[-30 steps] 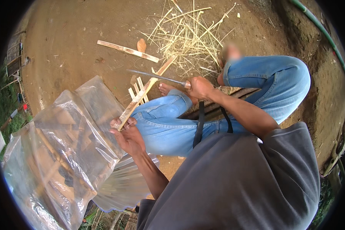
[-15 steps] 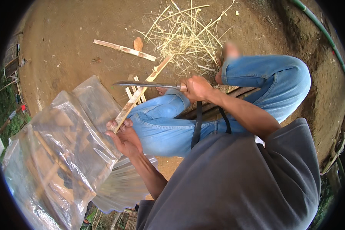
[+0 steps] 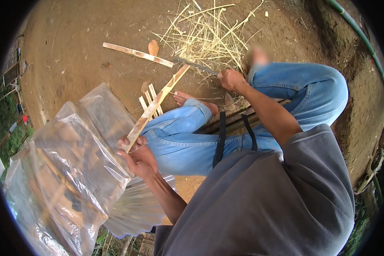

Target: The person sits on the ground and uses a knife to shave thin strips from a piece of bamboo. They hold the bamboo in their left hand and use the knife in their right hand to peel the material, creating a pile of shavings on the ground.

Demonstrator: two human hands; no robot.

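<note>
Left hand [image 3: 141,158] clamps a long, pale-brown bamboo strip [image 3: 160,99] beside the right edge of clear plastic sheeting [image 3: 105,103]; brown wooden pieces [image 3: 66,182] show through, inside or beneath unclear. Right hand [image 3: 233,81] grips dark-bladed metal knife [image 3: 199,67].

- Shavings [image 3: 211,40]: toward the far edge of the ground [image 3: 72,55].
- Loose strip [image 3: 136,54]: left of them, leaf [image 3: 153,48] just beyond its right half.
- Plastic sheet [image 3: 72,162]: at the ground's near left corner.
- Held strip [image 3: 158,100]: slanting from left hand [image 3: 138,158] toward the shavings.
- Short slats [image 3: 147,96]: left of it.
- Knife [image 3: 198,66]: leftward from right hand [image 3: 232,80], by the held strip's far end.
- Pipe [image 3: 358,32]: along the ground's right edge.
</note>
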